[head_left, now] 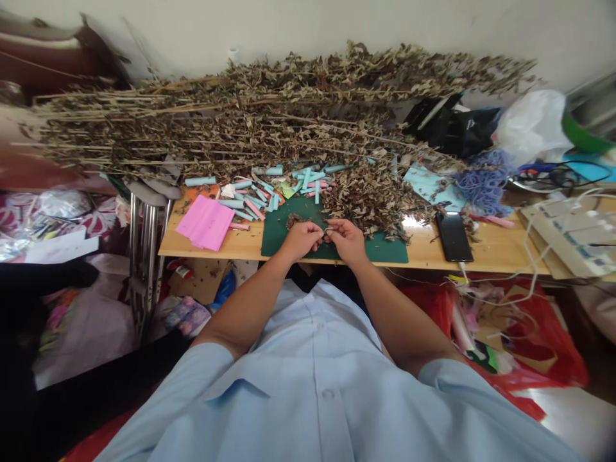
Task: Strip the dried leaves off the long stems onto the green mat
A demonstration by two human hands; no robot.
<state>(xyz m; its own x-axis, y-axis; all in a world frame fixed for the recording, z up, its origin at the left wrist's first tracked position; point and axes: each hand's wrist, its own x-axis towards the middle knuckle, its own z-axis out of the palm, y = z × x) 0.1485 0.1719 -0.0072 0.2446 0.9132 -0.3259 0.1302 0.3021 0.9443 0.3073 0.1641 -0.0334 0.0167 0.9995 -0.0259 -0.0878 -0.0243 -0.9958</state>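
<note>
As our forearms (253, 289) angle inward toward twelve o'clock, our left hand (303, 239) and right hand (347, 241) meet, fingers curled nearly closed, pinching a dried leaf scrap (328, 230) between them over the green mat (275, 236); leaf pile (370, 194) at one o'clock, pink paper (206, 222) at nine, phone (453, 237) at three.

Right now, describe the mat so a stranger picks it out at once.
On the wooden table, find the near edge between the pink paper and the black phone. The mat lies there, below the left hand and right hand, partly covered by dried leaves. Its flat, dark green surface sets it apart from its neighbours.
</note>
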